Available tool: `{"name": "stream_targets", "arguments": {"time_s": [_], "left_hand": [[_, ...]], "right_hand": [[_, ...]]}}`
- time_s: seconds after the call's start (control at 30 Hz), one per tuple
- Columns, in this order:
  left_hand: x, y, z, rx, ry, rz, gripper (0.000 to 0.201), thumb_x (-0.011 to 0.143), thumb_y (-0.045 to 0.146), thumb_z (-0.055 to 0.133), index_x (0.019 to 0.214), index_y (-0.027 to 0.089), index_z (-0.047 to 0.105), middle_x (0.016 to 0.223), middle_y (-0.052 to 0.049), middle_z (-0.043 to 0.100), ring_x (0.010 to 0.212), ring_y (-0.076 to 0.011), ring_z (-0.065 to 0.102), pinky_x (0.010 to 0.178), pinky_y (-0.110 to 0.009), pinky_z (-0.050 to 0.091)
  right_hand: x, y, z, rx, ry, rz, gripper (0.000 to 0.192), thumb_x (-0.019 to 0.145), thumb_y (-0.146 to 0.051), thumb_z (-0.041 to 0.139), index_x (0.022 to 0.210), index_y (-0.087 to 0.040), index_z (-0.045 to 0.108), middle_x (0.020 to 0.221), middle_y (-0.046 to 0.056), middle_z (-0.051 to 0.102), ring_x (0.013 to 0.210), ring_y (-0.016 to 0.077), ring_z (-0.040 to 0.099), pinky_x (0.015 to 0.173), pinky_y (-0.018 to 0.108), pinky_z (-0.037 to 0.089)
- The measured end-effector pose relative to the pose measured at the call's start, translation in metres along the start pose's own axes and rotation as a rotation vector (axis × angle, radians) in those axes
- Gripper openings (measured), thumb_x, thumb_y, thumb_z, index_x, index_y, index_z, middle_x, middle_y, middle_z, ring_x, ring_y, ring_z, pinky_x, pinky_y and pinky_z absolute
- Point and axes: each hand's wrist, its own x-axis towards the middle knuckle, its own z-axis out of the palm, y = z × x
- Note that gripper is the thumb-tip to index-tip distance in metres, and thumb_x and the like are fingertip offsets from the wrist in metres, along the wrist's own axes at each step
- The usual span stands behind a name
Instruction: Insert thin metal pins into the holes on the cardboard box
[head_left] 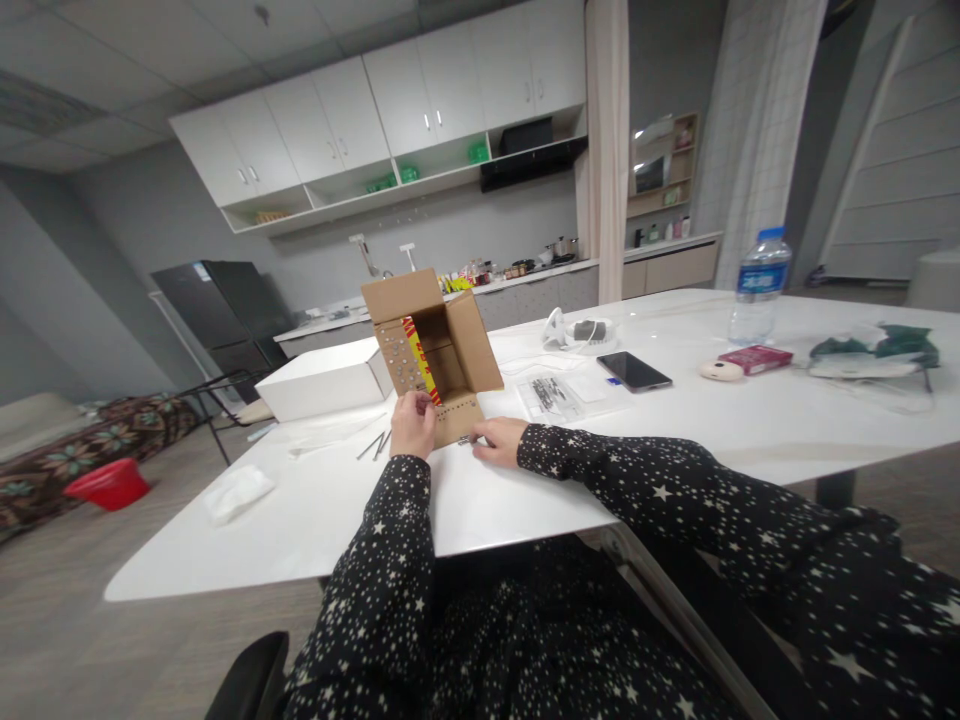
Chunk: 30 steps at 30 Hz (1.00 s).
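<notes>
A small brown cardboard box (450,345) lies on its side on the white table (525,490), its open mouth facing me, flaps spread, a yellow and red item inside. My left hand (412,422) grips the box's near left edge. My right hand (499,440) rests on the table at the lower flap, fingertips on a small metal piece (466,439). Several thin metal pins (375,445) lie just left of the box.
A white box (326,390) stands left of the cardboard one. A plastic bag of parts (555,397), a phone (634,371), a water bottle (759,287), a red pack (754,358) and green cloth (885,345) lie to the right. A crumpled tissue (238,492) sits near the left edge.
</notes>
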Motion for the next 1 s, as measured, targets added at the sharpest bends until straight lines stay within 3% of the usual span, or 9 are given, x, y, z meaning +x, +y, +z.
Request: {"name": "stream_targets", "arguments": {"time_s": [0.57, 1.0], "left_hand": [[-0.0001, 0.0008, -0.0057, -0.073, 0.065, -0.035, 0.017, 0.076, 0.022, 0.048, 0.09, 0.018, 0.055, 0.087, -0.004, 0.064, 0.078, -0.015, 0.06, 0.078, -0.029, 0.048], [0.0002, -0.0003, -0.0058, -0.071, 0.09, -0.022, 0.004, 0.074, 0.023, 0.05, 0.077, 0.02, 0.051, 0.073, 0.0, 0.061, 0.069, -0.014, 0.058, 0.07, -0.026, 0.045]], "right_hand": [[0.0008, -0.0015, 0.0004, 0.004, -0.01, -0.001, 0.029, 0.08, -0.031, 0.05, 0.103, -0.018, 0.064, 0.08, 0.004, 0.066, 0.072, 0.0157, 0.058, 0.063, 0.024, 0.038], [0.0019, 0.001, 0.0032, 0.001, -0.002, -0.008, 0.03, 0.079, -0.032, 0.05, 0.102, -0.019, 0.064, 0.082, 0.004, 0.066, 0.072, 0.0165, 0.058, 0.063, 0.025, 0.037]]}}
